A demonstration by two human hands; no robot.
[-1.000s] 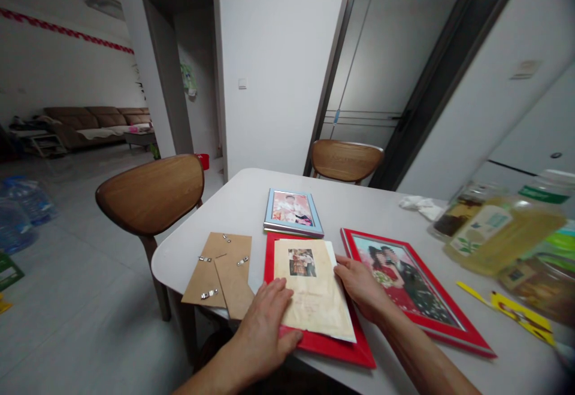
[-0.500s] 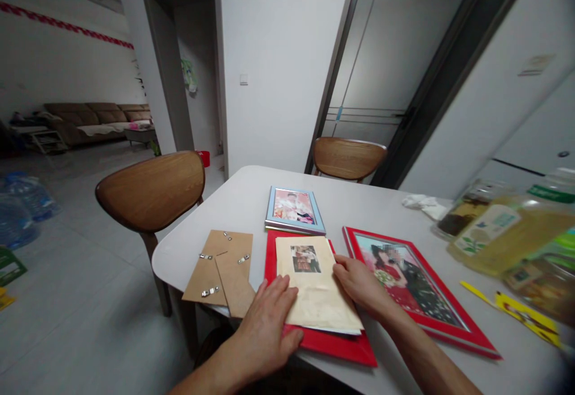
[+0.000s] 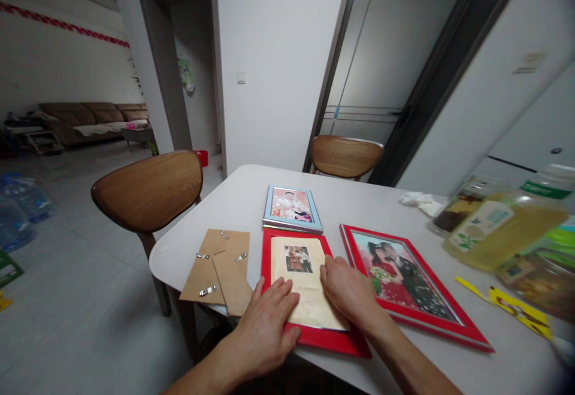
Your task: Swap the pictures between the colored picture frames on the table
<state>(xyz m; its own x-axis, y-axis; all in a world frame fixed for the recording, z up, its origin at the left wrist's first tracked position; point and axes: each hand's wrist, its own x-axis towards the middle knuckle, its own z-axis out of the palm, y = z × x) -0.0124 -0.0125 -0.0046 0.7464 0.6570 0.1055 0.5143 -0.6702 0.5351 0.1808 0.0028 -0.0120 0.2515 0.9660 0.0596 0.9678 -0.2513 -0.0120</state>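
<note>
A cream paper sheet with a small photo printed near its top lies inside a red picture frame at the table's near edge. My left hand rests flat on the sheet's lower left and the frame's side, fingers stretched out. With its fingers curled together, my right hand presses at the sheet's right edge; its fingertips are partly hidden. To the left lies a brown backing board with metal clips, its stand leg pointing toward me.
A blue photo frame lies just beyond the red one. Another red-framed photo is at the right. Farther right are a yellow-handled cutter, a bottle of yellow liquid, jars and a crumpled tissue. Wooden chairs stand around the table.
The sheet has shifted left and now sits squarer within the red frame. My right hand moved left with it, its fingers curling more. My left hand has stayed almost in place.
</note>
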